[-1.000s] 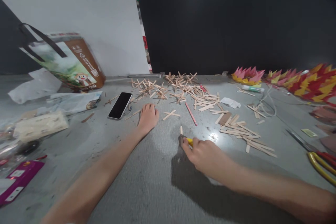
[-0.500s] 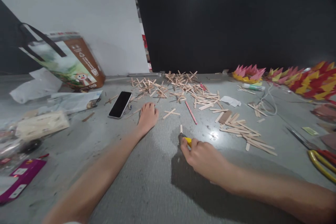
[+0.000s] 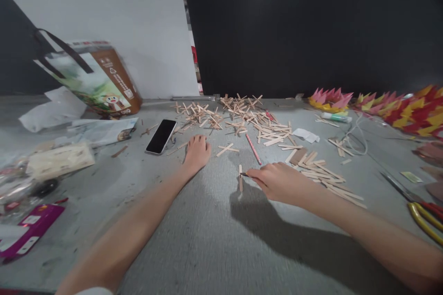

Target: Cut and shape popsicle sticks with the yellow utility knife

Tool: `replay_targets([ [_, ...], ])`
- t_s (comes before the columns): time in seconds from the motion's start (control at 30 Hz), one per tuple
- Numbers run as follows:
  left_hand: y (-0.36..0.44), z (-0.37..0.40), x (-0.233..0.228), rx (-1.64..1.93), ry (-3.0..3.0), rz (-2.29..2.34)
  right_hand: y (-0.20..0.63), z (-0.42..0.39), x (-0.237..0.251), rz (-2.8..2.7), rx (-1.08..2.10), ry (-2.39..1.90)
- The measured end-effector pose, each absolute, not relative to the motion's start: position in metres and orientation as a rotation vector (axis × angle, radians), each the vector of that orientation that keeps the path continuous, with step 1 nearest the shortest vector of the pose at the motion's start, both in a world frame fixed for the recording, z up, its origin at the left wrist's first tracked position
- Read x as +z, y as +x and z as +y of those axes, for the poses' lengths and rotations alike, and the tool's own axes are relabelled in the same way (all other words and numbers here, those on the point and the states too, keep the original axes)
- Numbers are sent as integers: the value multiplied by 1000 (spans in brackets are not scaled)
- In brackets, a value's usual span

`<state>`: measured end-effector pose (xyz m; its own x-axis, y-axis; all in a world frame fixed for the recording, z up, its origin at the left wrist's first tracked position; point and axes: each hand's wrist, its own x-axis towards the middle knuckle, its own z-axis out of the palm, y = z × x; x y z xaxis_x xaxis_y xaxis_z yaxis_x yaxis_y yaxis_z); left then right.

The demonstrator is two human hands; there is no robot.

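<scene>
Item: wooden stick (image 3: 240, 178), flat on grey table (image 3: 207, 249), centre.
Right hand (image 3: 280, 180): grip closed on small blade tool (image 3: 244, 174), tip touching stick.
Left hand (image 3: 196, 153): flat, holding nothing, near phone (image 3: 161, 136).
Step, judged: cutting or scoring stick. Next move calls for steady downward pressure, stick kept from sliding.

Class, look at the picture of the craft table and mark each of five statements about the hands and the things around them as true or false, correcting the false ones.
1. The right hand holds a small tool tip against a wooden stick. True.
2. The left hand grips the phone. False: it rests flat on the table, apart from the phone.
3. A red pencil lies beyond the right hand. True.
4. The bag lies at the right edge. False: it is at the far left.
5. Folded paper shapes sit at the far right. True.
</scene>
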<state>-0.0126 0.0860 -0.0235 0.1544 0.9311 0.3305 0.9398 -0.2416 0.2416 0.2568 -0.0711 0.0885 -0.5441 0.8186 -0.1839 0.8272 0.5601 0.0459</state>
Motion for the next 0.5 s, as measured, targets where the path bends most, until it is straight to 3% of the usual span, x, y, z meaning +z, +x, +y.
replay_targets([
  [0.27, -13, 82, -12, -763, -2457, -1847, 253, -80, 85, 2620, 80, 1355],
  [0.5, 16, 29, 11, -832, -2939, -1433, 257, -74, 83, 2631, -11, 1377],
])
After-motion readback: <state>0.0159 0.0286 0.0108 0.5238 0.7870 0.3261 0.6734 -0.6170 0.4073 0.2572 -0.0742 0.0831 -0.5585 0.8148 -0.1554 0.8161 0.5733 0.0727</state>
